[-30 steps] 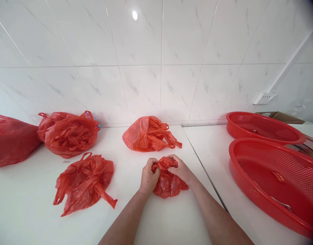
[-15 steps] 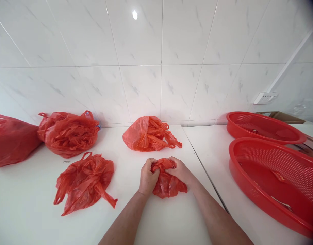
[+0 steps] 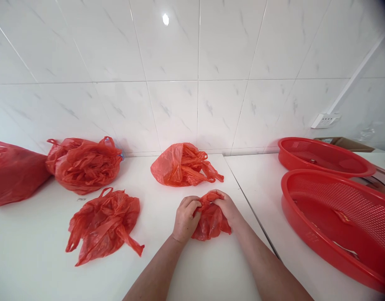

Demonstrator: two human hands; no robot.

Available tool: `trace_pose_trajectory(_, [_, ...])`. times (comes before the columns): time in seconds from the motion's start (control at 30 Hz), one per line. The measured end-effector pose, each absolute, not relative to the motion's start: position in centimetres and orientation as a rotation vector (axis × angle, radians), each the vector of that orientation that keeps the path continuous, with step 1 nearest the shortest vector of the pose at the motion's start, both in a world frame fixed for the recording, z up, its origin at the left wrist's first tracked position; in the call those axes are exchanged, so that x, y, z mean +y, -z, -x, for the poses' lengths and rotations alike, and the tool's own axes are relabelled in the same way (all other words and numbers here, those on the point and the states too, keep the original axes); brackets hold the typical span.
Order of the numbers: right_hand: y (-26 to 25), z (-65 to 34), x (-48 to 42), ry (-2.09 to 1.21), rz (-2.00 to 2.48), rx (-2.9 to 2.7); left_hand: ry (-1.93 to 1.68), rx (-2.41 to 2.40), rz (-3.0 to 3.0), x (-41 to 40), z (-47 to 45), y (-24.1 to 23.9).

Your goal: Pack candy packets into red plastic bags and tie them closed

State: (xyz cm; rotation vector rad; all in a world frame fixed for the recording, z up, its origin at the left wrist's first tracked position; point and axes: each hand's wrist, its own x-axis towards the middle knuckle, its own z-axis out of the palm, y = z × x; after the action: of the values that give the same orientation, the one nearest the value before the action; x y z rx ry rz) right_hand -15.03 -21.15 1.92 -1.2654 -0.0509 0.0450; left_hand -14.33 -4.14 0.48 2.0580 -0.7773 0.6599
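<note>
Between my hands is a crumpled red plastic bag (image 3: 210, 223), lying on the white tabletop (image 3: 208, 271). My left hand (image 3: 186, 218) pinches its upper left edge, fingers curled with the thumb pressed in. On the other side, my right hand (image 3: 225, 205) grips the upper right edge, thumb toward the middle. What lies inside the bag cannot be made out. Just beyond my hands sits another red plastic bag (image 3: 180, 165) with its handles trailing right. A third red bag (image 3: 106, 225) lies loosely to the left, handles spread.
At the back left stand a bunched red bag (image 3: 84, 165) and a fuller one (image 3: 15, 173). Two red plastic baskets, a near one (image 3: 318, 238) and a far one (image 3: 324, 167), are on the right. A tiled wall (image 3: 173, 108) closes off the back.
My left hand has shifted slightly right and turned over the bag's edge. The bag's top is bunched differently between my fingers; the other things stay put.
</note>
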Motion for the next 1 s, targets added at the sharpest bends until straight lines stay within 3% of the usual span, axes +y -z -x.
trace_pose_trajectory(0.2, [-2.4, 15.1, -22.0, -0.099, 0.896, -0.073, -0.770, -0.733, -1.994, -4.0, 14.1, -0.4])
trace_pose_trajectory(0.53, [-0.1, 11.9, -26.8, 0.164, 0.502, 0.234, -0.873, -0.362, -1.814, -1.7, 12.8, -0.8])
trace_pose_trajectory(0.9, [0.6, 12.0, -27.8, 0.341, 0.985, 0.366, -0.523, 0.013, -1.682, -1.3, 11.5, 0.4])
trace_pose_trajectory(1.0, [0.3, 12.5, -26.2, 0.392, 1.318, 0.294, -0.536, -0.011, -1.720, -1.5, 11.6, 0.4])
